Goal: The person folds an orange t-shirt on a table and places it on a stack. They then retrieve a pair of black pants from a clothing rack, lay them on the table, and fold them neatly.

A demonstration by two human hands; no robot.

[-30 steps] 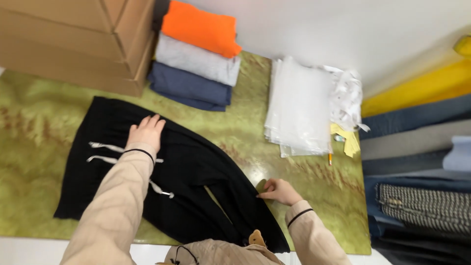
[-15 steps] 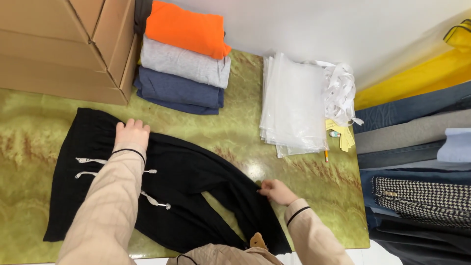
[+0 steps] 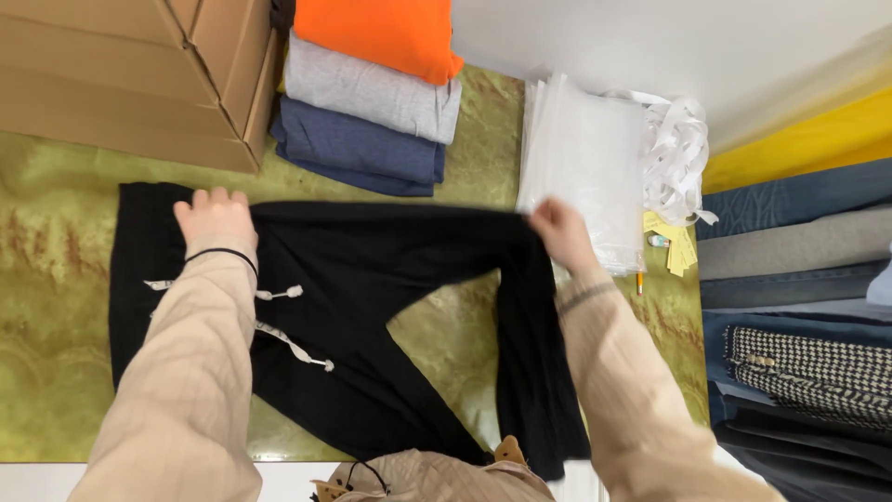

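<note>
A pair of black trousers lies spread on the green marbled table, waistband to the person's left and the 2 legs running off to the right and toward the person. Its white drawstrings trail across the cloth just beside the left sleeve. The left hand rests flat and released on the waistband end, fingers spread, pressing the fabric down without gripping it. The right hand is clenched on the far leg near its bend, pinching the black cloth and holding it slightly raised off the table; from that grip the leg drops down toward the near table edge. Between the 2 legs a wedge of bare table shows.

Beyond the trousers, at the far side of the table, sits a stack of 3 folded garments: orange on top, grey in the middle, dark blue at the bottom. Just to its left stand brown cardboard boxes, touching the table. To the right of the folded stack, a pile of clear plastic bags lies just beside the right hand, with white tangled strips and yellow tags at its right edge. Further right, off the table, rolls and folds of fabric lie stacked in yellow, blue, grey and a black-and-white check.
</note>
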